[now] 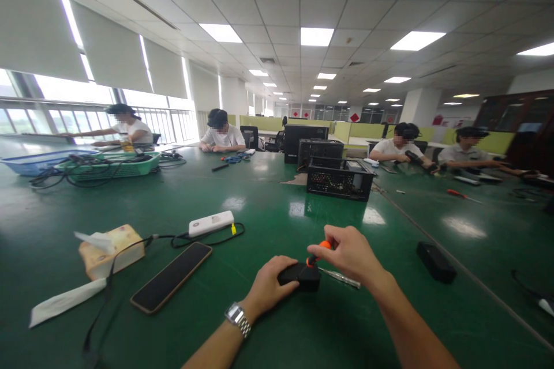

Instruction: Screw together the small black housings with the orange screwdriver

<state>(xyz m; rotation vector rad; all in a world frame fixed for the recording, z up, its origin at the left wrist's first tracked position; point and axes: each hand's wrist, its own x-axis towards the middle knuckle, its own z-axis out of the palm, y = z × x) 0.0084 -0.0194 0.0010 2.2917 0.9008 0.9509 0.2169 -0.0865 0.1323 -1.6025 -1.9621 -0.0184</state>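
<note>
On the green table a small black box (pixel 306 278) lies in front of me. My left hand (pixel 272 282), with a metal watch on its wrist, is closed round the box's left end. My right hand (pixel 351 251) grips a screwdriver (pixel 321 249) with an orange and black handle, tilted over the right end of the box. Its tip is hidden from view. Beside the box, below my right hand, lies a thin silver tool (pixel 340 278).
Left of me are a phone (pixel 172 278), a tissue pack (pixel 116 251) and a white power strip (pixel 211 223) with its cable. Another black box (pixel 435 262) lies right. Beyond stand an open computer case (pixel 340 180) and a green basket (pixel 108 168). Several people sit around the table.
</note>
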